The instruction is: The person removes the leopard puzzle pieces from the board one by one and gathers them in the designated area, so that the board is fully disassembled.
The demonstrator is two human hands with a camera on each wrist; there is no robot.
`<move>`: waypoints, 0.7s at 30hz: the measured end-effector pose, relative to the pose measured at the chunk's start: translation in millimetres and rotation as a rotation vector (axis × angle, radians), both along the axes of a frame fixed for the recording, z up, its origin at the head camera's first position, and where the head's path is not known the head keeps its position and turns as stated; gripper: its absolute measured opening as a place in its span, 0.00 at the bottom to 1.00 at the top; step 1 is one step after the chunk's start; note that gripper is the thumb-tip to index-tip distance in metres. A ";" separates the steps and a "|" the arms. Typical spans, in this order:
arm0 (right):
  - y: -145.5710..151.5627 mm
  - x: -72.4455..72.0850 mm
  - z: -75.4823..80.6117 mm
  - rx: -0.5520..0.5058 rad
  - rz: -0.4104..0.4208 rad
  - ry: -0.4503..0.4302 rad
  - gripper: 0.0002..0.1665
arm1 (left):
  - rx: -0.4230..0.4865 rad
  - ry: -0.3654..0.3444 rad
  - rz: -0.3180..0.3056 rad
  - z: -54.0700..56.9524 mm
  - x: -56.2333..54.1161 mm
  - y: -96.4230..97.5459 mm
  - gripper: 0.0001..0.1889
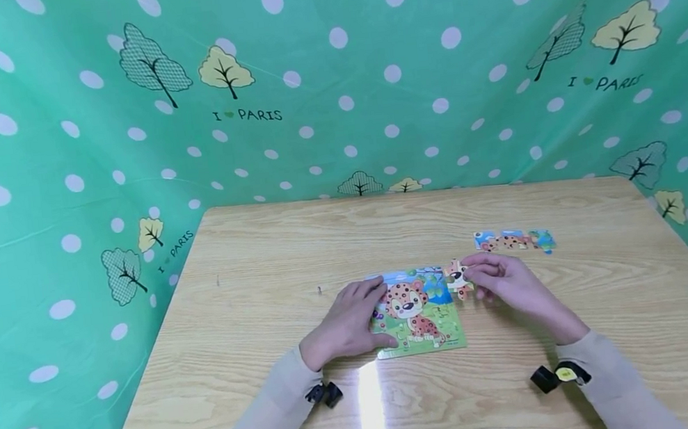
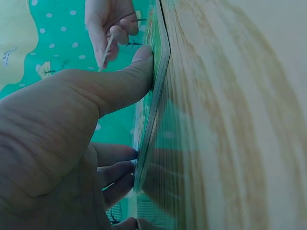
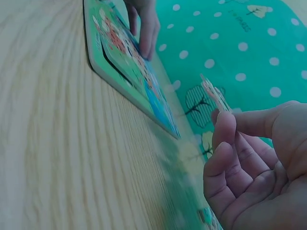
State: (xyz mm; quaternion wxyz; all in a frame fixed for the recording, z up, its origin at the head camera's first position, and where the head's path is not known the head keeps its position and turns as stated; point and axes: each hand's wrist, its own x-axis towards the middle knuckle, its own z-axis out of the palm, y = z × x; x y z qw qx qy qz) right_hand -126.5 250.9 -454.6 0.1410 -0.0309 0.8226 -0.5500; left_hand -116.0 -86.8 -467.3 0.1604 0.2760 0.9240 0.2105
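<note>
A leopard-cub jigsaw board (image 1: 432, 331) lies flat on the table. My left hand (image 1: 351, 318) rests across its left side, thumb on the lower part and fingers near the upper left corner. In the left wrist view the thumb (image 2: 136, 72) presses on the board, with other fingertips touching it farther along. To the board's right, my right hand (image 1: 502, 282) pinches a jigsaw piece (image 1: 458, 278) printed with part of the cub's face. The right wrist view shows this piece (image 3: 216, 94) edge-on between thumb and finger, raised off the table and apart from the board.
More jigsaw pieces (image 1: 513, 240) with spots and blue patches lie in a row behind my right hand. The wooden table (image 1: 249, 273) reaches back to a green dotted curtain (image 1: 312, 148), which also hangs along the sides.
</note>
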 end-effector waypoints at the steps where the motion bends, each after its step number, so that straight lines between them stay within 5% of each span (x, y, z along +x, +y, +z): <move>1: 2.4 -0.1 -0.1 0.006 -0.007 -0.003 0.27 | -0.001 -0.002 0.000 0.2 0.1 0.1 0.55; 21: 53.1 -6.2 -3.5 0.097 -0.160 0.002 0.33 | -0.010 -0.007 -0.003 1.3 -0.6 1.0 0.56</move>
